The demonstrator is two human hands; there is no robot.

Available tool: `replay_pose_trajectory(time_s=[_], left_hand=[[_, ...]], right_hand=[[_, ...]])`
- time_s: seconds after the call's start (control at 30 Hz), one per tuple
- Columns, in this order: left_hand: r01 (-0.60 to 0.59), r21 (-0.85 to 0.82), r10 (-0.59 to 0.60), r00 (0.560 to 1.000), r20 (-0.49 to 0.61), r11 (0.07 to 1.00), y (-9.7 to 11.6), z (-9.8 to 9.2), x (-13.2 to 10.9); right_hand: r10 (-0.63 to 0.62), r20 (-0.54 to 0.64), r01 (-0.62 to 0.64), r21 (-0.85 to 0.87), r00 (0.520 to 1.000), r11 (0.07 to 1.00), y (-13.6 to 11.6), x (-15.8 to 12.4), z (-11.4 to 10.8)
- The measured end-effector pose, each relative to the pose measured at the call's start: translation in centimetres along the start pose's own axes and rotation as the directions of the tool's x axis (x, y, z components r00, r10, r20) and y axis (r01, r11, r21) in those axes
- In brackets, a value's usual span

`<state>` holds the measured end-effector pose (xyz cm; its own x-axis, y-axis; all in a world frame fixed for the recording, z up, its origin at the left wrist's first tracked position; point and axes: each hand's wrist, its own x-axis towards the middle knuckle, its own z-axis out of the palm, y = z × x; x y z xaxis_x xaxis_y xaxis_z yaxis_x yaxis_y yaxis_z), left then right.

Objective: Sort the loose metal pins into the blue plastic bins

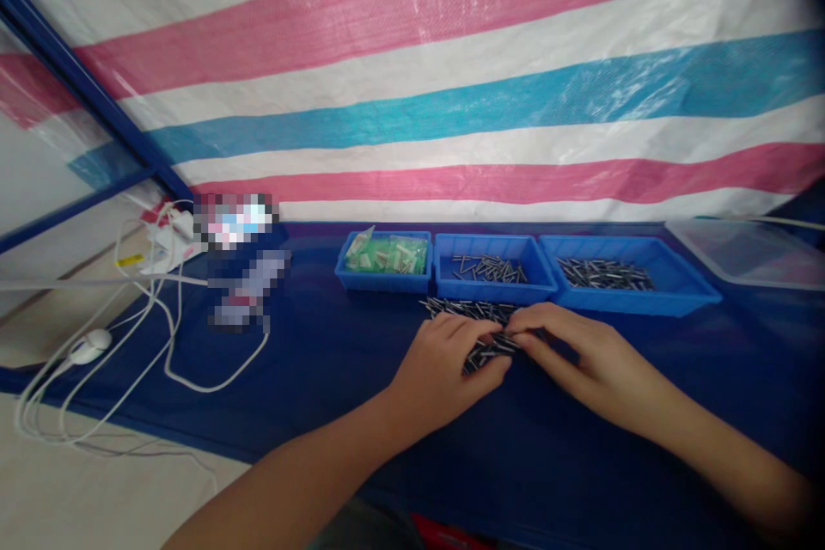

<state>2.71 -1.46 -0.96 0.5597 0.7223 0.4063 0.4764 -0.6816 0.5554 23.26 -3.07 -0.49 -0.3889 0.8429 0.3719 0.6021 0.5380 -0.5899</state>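
Note:
A loose pile of thin metal pins point(488, 350), dark and silvery, lies on the blue table in front of the bins. My left hand point(444, 361) curves around the pile's left side, its thumb and fingers apart with pins showing between them. At the right side, my right hand point(580, 352) has its thumb and fingertips brought together among the pins; whatever they pinch is too small to make out. Similar pins lie in the middle blue bin point(496, 244) and the right blue bin point(683, 279). Small bagged pieces fill the left blue bin point(383, 282).
A clear plastic lid or tray point(741, 253) rests at the back right. White cables point(171, 344), a power strip point(171, 245) and two blurred-out items point(248, 292) occupy the left. A striped sheet point(451, 129) hangs behind the blue table point(309, 361).

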Motion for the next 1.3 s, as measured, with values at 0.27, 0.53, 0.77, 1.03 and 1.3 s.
replay_pose_trajectory(time_s=[0.27, 0.53, 0.77, 1.03, 1.3], left_hand=[[0.001, -0.148, 0.004, 0.999, 0.033, 0.989, 0.3, 0.0, 0.4], [0.023, -0.171, -0.018, 0.999, 0.028, 0.985, 0.6, 0.0, 0.4], [0.038, -0.228, -0.027, 0.998, 0.052, 0.973, 0.6, -0.2, 0.4], [0.016, -0.267, -0.009, 1.000, 0.029, 0.964, 0.4, 0.2, 0.4], [0.015, -0.286, -0.056, 0.989, -0.134, 0.958, 0.5, -0.5, 0.5]], right_hand=[[0.080, -0.140, -0.045, 0.240, 0.987, 0.970, -1.5, 0.0, 1.0], [0.118, -0.170, -0.072, 0.254, 0.978, 0.964, -1.8, -0.1, 1.3], [0.084, -0.197, -0.034, 0.241, 0.977, 0.970, -1.8, -0.3, 1.4], [0.077, -0.211, -0.021, 0.252, 0.975, 0.967, -1.9, -0.4, 1.6], [0.059, -0.232, -0.004, 0.231, 0.971, 0.973, -2.1, -0.4, 0.9]])
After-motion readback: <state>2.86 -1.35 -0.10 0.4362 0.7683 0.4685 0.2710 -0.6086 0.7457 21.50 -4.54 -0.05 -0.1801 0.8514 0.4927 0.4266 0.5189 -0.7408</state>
